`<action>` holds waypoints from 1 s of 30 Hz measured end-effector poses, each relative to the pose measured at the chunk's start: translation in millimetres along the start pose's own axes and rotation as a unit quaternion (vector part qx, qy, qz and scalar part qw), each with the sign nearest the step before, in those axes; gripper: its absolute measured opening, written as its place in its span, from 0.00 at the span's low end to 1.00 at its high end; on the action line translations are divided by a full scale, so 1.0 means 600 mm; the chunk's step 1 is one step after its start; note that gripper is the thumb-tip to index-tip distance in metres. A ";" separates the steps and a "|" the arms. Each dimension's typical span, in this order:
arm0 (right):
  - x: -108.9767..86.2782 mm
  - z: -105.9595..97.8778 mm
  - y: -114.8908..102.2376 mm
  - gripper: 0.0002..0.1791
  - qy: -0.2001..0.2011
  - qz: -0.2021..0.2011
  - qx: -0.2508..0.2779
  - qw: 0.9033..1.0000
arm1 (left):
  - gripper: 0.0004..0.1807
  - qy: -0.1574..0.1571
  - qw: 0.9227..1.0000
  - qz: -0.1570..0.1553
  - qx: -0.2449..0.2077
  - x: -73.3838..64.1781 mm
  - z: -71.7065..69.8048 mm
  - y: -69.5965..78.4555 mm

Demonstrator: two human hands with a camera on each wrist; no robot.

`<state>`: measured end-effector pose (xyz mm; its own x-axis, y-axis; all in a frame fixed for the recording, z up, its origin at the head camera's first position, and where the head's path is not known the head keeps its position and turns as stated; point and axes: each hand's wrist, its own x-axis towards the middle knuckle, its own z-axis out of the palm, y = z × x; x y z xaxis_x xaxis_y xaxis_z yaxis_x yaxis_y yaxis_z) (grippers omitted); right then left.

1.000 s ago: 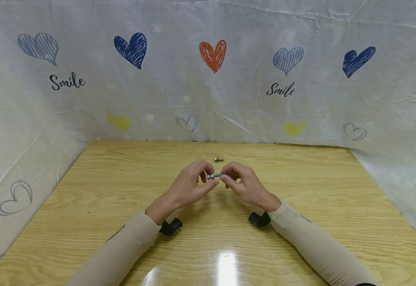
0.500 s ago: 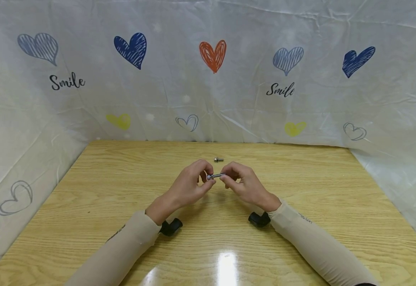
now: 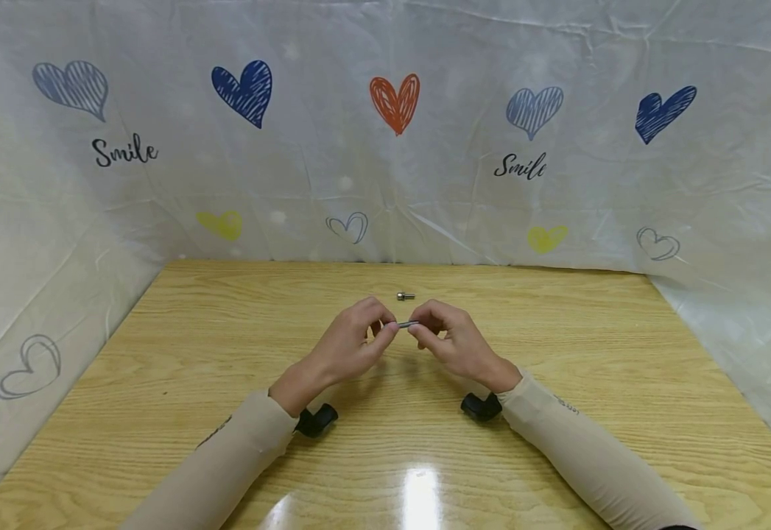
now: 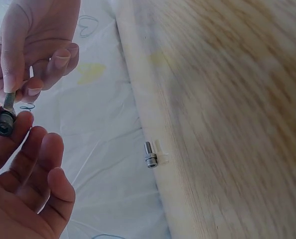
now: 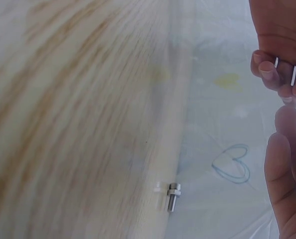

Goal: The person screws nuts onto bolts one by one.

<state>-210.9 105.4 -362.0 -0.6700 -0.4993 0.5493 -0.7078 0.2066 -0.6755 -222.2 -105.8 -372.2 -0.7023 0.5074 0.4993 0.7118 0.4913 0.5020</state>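
Observation:
Between both hands a silver socket-head bolt (image 3: 407, 324) is held in the air above the table. My left hand (image 3: 355, 342) pinches its head end between thumb and index finger, hiding the head in the head view. The left wrist view shows the hex socket of the bolt head (image 4: 4, 128) and a nut just behind it. My right hand (image 3: 456, 342) pinches the tip of the threaded shank. Another bolt (image 3: 405, 296) with a nut on it lies on the table beyond the hands.
A wooden table (image 3: 226, 309) spreads under the arms, with a white cloth (image 3: 451, 184) printed with hearts behind it and at its sides. Black wrist mounts (image 3: 319, 421) hang below both wrists.
My left thumb and index finger have shifted along the nut and closed over the head end, which showed earlier. The right hand and the bolt on the table stay put.

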 end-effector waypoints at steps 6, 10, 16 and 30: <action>-0.002 0.000 -0.001 0.03 0.000 0.018 0.003 1.000 | 0.06 0.002 1.000 0.002 -0.009 0.002 0.001 -0.001; -0.003 0.001 -0.002 0.03 0.001 0.029 0.002 1.000 | 0.11 0.005 1.000 0.020 -0.010 0.003 0.002 -0.002; -0.002 0.001 -0.002 0.03 0.003 0.020 0.004 1.000 | 0.10 0.007 0.999 0.028 -0.014 0.004 0.002 -0.002; 0.000 0.001 0.000 0.03 0.002 0.013 0.010 1.000 | 0.02 -0.001 1.000 0.007 -0.006 0.000 0.002 -0.005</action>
<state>-210.7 105.2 -362.2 -0.6894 -0.4910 0.5326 -0.6850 0.2028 -0.6997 -224.2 -106.2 -374.4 -0.6923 0.5159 0.5046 0.7214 0.4749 0.5041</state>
